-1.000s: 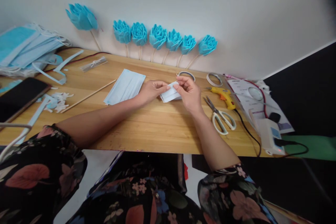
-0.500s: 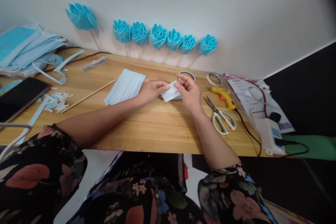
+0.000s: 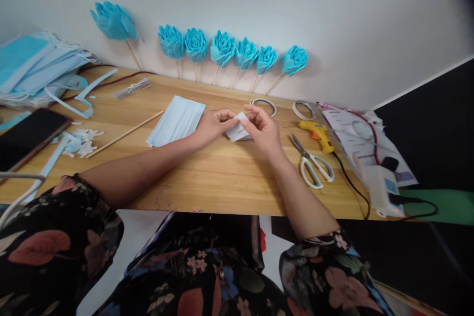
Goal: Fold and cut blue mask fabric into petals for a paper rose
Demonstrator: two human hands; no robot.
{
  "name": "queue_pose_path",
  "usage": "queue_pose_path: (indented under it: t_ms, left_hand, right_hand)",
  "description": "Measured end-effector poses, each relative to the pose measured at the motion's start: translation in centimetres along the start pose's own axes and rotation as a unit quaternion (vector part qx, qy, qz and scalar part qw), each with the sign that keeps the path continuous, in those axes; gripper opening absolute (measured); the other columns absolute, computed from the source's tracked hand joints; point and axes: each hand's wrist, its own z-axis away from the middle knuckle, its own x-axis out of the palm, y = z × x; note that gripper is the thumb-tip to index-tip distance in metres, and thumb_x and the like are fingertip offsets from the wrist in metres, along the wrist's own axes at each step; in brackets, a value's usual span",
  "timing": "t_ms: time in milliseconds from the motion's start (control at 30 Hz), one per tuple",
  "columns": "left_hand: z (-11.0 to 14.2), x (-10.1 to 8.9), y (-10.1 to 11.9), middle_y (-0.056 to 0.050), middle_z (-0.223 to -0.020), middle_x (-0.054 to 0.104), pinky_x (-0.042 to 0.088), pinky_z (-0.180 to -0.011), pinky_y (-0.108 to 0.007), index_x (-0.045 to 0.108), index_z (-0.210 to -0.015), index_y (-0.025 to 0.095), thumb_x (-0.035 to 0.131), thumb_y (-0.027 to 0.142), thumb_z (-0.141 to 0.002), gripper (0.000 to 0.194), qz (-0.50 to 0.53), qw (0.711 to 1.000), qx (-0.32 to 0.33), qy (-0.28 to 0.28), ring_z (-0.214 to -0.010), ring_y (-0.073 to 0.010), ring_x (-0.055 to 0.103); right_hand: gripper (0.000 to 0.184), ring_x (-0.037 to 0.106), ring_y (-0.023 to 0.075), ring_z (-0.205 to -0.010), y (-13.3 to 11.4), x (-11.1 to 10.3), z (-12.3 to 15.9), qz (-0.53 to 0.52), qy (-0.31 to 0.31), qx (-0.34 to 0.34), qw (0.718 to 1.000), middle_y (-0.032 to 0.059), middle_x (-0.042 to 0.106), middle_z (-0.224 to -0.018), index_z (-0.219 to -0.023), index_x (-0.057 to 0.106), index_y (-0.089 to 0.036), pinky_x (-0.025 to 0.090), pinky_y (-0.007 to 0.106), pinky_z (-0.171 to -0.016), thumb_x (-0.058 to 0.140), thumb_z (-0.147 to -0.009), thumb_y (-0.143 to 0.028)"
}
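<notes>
Between both hands is a small folded piece of pale mask fabric (image 3: pixel 237 132). My left hand (image 3: pixel 217 126) pinches its left side between thumb and fingers. On the other side, my right hand (image 3: pixel 262 127) presses its thumb onto the piece, with the fingers curled behind. Part of the fabric is hidden by the fingers. Just left of my left hand lies a flat light-blue face mask (image 3: pixel 176 121). White-handled scissors (image 3: pixel 310 163) lie right of my right wrist, blades pointing away. A yellow glue gun (image 3: pixel 316 134) rests behind them.
Several blue fabric flowers (image 3: pixel 222 48) on sticks lean against the wall. Stacked masks (image 3: pixel 40 69), a phone (image 3: pixel 31 136), scraps (image 3: pixel 81 142) and a wooden stick (image 3: pixel 126 133) are on the left. Tape rolls (image 3: pixel 303 110) and a power strip (image 3: pixel 383 191) are on the right.
My right hand has shifted slightly left, closer to my left hand. Less of the fabric piece shows, and it looks narrower and folded over.
</notes>
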Motion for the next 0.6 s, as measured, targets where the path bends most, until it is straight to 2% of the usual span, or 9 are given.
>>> queue_pose_path:
  t_ms: [100, 200, 433, 600]
  left_hand:
    - [0.0, -0.2, 0.2, -0.001, -0.074, 0.068, 0.046, -0.067, -0.025, 0.067, -0.079, 0.014, 0.08, 0.041, -0.075, 0.029, -0.002, 1.0, 0.026, 0.013, -0.068, -0.0118, 0.06]
    - [-0.1, -0.3, 0.2, -0.001, -0.075, 0.068, 0.046, -0.069, -0.026, 0.068, -0.078, 0.015, 0.082, 0.043, -0.073, 0.032, 0.002, 0.999, 0.03, 0.017, -0.071, -0.012, 0.06]
    - [-0.4, -0.6, 0.1, -0.001, -0.078, 0.07, 0.047, -0.07, -0.024, 0.067, -0.078, 0.016, 0.082, 0.046, -0.073, 0.034, 0.027, 0.997, 0.045, 0.056, -0.071, -0.0114, 0.059]
    - [-0.5, -0.7, 0.1, -0.001, -0.078, 0.07, 0.046, -0.069, -0.024, 0.067, -0.08, 0.016, 0.081, 0.042, -0.076, 0.03, 0.029, 0.997, 0.04, 0.062, -0.069, -0.0109, 0.06]
  right_hand:
    - [0.053, 0.061, 0.0154, -0.075, 0.0, -0.1, 0.1, 0.025, -0.014, 0.002, 1.0, -0.0018, 0.066, -0.087, -0.126, 0.064, -0.029, 0.053, 0.03, -0.07, 0.077, -0.078, -0.046]
    - [0.05, 0.062, 0.0173, -0.077, 0.2, -0.2, 0.0, 0.047, -0.01, 0.0, 0.999, -0.0007, 0.068, -0.09, -0.127, 0.064, -0.03, 0.056, 0.034, -0.075, 0.075, -0.079, -0.04]
    - [0.047, 0.068, 0.0219, -0.099, 0.9, -0.6, -0.5, 0.034, 0.009, -0.007, 0.999, 0.0043, 0.074, -0.112, -0.125, 0.067, -0.028, 0.057, 0.044, -0.095, 0.073, -0.079, -0.037]
    - [0.046, 0.068, 0.0207, -0.092, 1.0, -0.7, -0.6, 0.02, 0.015, 0.001, 1.0, 0.0052, 0.074, -0.108, -0.122, 0.07, -0.026, 0.058, 0.042, -0.092, 0.073, -0.079, -0.043]
